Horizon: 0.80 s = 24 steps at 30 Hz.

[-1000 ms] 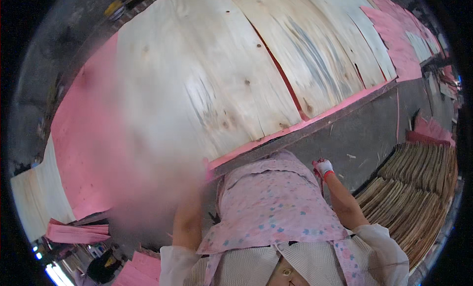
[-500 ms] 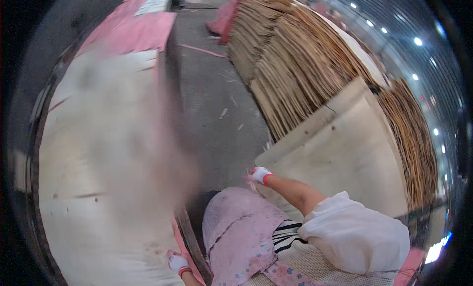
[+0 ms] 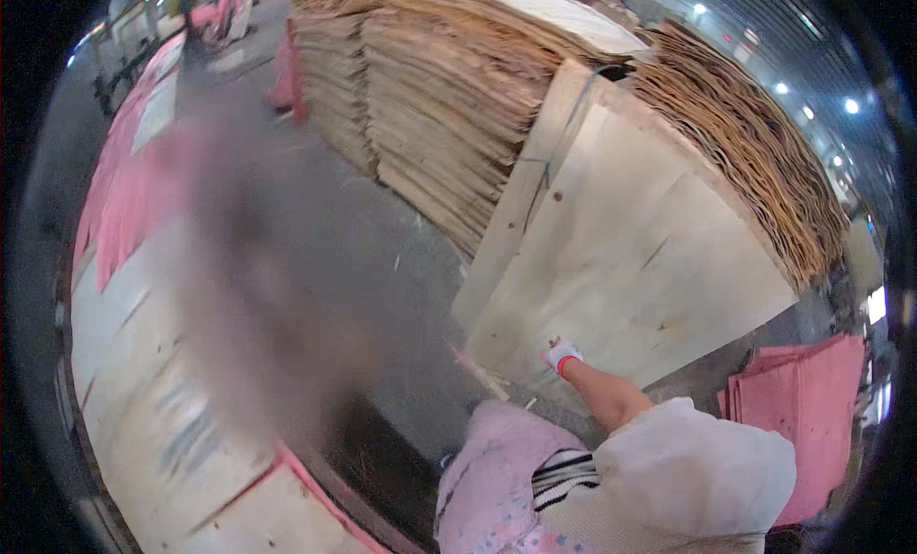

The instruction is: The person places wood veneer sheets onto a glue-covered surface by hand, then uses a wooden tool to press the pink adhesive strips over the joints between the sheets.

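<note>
- Here's your right hand (image 3: 562, 354), in a white glove with a red cuff, over the lower part of a broad, pale wood-veneer sheet (image 3: 635, 244).
- Most of that sheet spreads from your fingers toward 1 o'clock; its top edge slopes from 12 down toward 3. Fisheye bend hides its true long axis.
- Fingers look slightly parted; you can't tell whether they touch or pinch.
- Brown, layered veneer stack (image 3: 439, 100) at 11 o'clock.
- Left hand's out of view, so your right's nearer.
</note>
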Motion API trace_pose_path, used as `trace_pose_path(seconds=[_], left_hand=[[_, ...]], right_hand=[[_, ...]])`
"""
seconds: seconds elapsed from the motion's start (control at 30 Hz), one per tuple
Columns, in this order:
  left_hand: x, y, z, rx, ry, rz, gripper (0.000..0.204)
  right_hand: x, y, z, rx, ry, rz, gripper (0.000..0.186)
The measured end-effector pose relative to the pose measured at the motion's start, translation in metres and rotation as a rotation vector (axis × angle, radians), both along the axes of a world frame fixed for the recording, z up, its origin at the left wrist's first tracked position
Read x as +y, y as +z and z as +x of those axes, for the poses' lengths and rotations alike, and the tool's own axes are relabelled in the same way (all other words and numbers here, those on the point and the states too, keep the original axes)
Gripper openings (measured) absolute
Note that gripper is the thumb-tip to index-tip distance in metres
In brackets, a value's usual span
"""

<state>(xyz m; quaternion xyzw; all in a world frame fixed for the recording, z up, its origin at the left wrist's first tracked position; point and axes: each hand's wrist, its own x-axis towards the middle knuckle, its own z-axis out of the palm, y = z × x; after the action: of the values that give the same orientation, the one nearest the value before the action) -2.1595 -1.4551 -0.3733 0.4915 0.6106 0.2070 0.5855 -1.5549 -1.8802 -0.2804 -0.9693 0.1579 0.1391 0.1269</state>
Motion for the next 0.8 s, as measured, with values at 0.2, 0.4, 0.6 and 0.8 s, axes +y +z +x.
trace_pose_path(seconds=[0.2, 0.4, 0.6, 0.8], left_hand=[[-0.054, 0.013, 0.146, 0.351, -0.328, -0.056, 0.042], [-0.106, 0.014, 0.234, 0.389, -0.591, -0.085, 0.041], [-0.109, 0.056, 0.298, 0.441, -0.794, -0.059, 0.041], [-0.129, 0.179, 0.507, -0.521, -0.278, -1.205, 0.059]], right_hand=[[-0.009, 0.212, 0.165, -0.85, 0.369, -0.402, 0.056], [-0.063, 0.36, 0.284, -0.856, 0.072, -0.595, 0.054], [-0.077, 0.347, 0.247, -0.998, 0.364, -0.465, 0.035], [-0.076, 0.375, 0.161, -1.16, 0.659, -0.229, 0.014]])
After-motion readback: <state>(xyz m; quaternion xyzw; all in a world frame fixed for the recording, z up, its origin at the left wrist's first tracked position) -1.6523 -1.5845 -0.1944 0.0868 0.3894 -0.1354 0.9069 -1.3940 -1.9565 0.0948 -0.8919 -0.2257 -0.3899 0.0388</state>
